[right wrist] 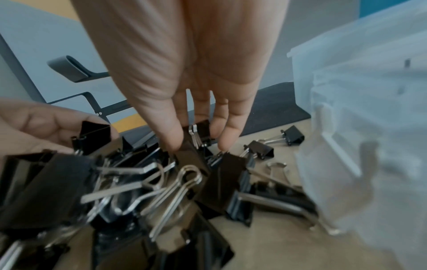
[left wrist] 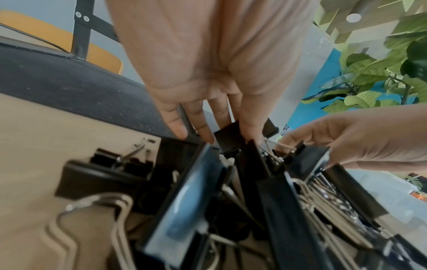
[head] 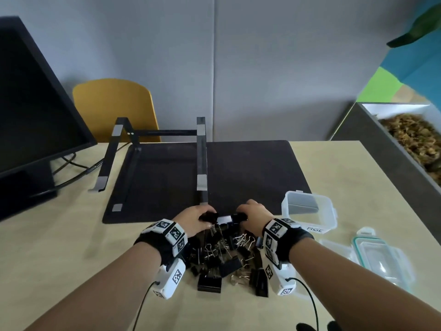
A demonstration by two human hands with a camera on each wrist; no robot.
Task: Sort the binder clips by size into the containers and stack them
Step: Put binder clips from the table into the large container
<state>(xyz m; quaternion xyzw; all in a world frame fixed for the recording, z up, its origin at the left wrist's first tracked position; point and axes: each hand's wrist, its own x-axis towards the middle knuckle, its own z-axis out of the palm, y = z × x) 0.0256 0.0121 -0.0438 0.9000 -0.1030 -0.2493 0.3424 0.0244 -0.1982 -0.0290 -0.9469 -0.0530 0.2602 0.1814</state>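
A heap of black binder clips (head: 222, 256) of mixed sizes lies on the beige table (head: 59, 247) between my wrists. At its far edge my left hand (head: 202, 216) pinches a black binder clip (left wrist: 228, 142) between thumb and fingers (left wrist: 175, 126). Close beside it, my right hand (head: 244, 215) pinches another black clip (right wrist: 203, 129) just above the heap. A clear open container (head: 307, 211) with a label ending "RGE" stands right of the right hand. A second clear container with a teal-edged lid (head: 379, 256) lies nearer, at the right.
A black desk mat (head: 250, 175) with a metal laptop stand (head: 155, 158) lies beyond the hands. A dark monitor (head: 35, 103) fills the left, with a yellow chair (head: 114, 108) behind. A grey planter box (head: 372, 149) borders the table's right edge.
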